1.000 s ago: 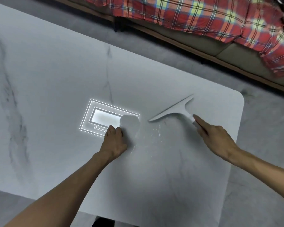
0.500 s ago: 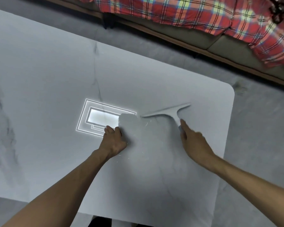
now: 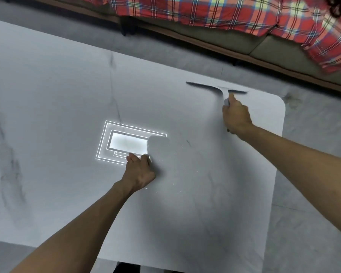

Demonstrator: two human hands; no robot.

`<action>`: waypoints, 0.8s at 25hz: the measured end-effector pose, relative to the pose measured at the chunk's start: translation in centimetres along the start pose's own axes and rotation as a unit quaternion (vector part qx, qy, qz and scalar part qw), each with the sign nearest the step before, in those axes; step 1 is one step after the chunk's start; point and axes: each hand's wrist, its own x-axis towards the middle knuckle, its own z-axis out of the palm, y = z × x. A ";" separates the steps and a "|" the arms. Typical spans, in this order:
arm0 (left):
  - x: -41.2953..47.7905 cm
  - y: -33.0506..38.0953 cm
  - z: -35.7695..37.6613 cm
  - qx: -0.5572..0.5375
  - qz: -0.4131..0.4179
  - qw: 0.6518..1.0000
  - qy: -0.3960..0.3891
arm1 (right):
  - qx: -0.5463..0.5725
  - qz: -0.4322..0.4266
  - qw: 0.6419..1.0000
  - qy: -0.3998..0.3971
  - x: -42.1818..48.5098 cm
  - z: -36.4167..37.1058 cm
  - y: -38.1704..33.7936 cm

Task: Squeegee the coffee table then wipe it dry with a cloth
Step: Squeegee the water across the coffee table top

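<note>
1. The squeegee [image 3: 220, 89] has travelled a good way in the last second: it sat near the middle of the worktop [image 3: 57, 95], just beside the cloth, and now its blade lies at the far edge, near the rounded far-right corner.
2. The right hand [image 3: 237, 117] went out with it, the arm stretching away from the body, and the blade has swung from a slant to lie roughly along the far edge.
3. To my eye that puts the person at the start of a stroke, blade set far out and ready to be drawn back, so the squeegee part of the job looks barely begun.
4. The right hand's fingers are wrapped shut around the squeegee's handle, with a thumb or finger extended up the stem toward the blade.
5. The left hand [image 3: 139, 170] has hardly stirred; it stays pressed on the near edge of the grey cloth [image 3: 159, 146], which lies flat mid-worktop beside a bright reflected rectangle of light [image 3: 126, 143].
6. Its fingers are curled down onto the cloth, pinning it rather than lifting it; whether they pinch a fold I cannot tell.
7. Small glinting droplets speckle the worktop just right of the cloth, so drying is yet to come.
</note>
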 end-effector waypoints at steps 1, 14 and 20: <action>0.1 0.1 0.1 0.007 -0.002 1.000 -0.001 | -0.016 -0.012 1.000 -0.002 -0.9 0.9 0.3; -5.3 -7.0 1.4 -0.064 0.079 0.970 0.221 | -0.046 -0.112 0.992 -0.041 -7.3 3.2 -1.3; -9.0 -12.2 7.0 -0.056 -0.017 0.978 0.201 | 0.014 -0.064 0.996 -0.064 -6.0 7.5 -6.5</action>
